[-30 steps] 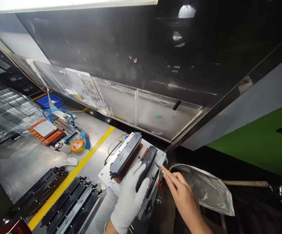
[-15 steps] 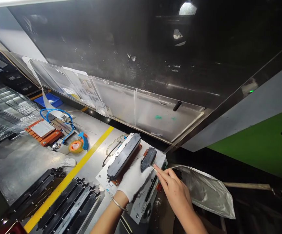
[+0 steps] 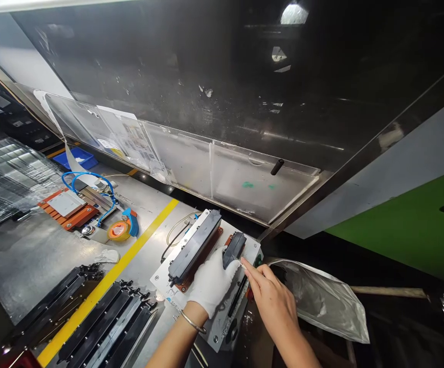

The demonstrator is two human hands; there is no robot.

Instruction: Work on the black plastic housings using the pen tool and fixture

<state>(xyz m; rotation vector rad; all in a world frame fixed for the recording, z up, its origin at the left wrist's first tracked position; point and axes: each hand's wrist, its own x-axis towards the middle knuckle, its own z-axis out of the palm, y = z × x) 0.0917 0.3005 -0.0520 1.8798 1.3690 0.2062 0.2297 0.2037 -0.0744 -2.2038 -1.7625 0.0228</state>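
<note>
Since a second ago the left hand (image 3: 211, 281) has slid up over the short black bar (image 3: 234, 249), wrist bangle now showing.
Gloved, it lies curled on that bar atop the white fixture plate (image 3: 214, 327) on the bench (image 3: 34, 260); the bare right hand (image 3: 271, 299) pinches something too small to tell at the bar's edge; left, black strips (image 3: 107, 324); beyond, a long black bar (image 3: 196, 247), tape roll (image 3: 119, 230).
</note>
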